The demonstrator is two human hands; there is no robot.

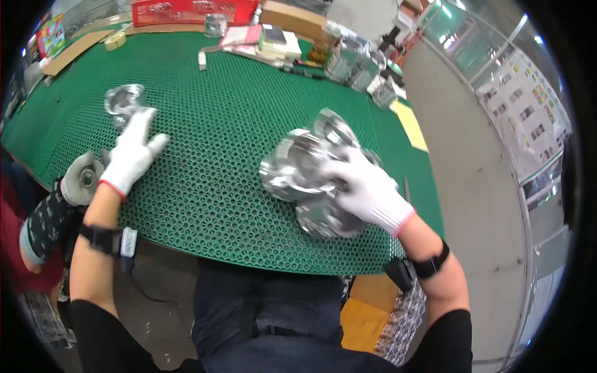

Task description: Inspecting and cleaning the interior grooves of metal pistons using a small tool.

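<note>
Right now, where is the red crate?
In the head view the red crate sits at the far edge of the green mat, left of centre, beside a cardboard box.

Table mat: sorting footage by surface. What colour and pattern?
Green honeycomb mesh mat, head view.
</note>
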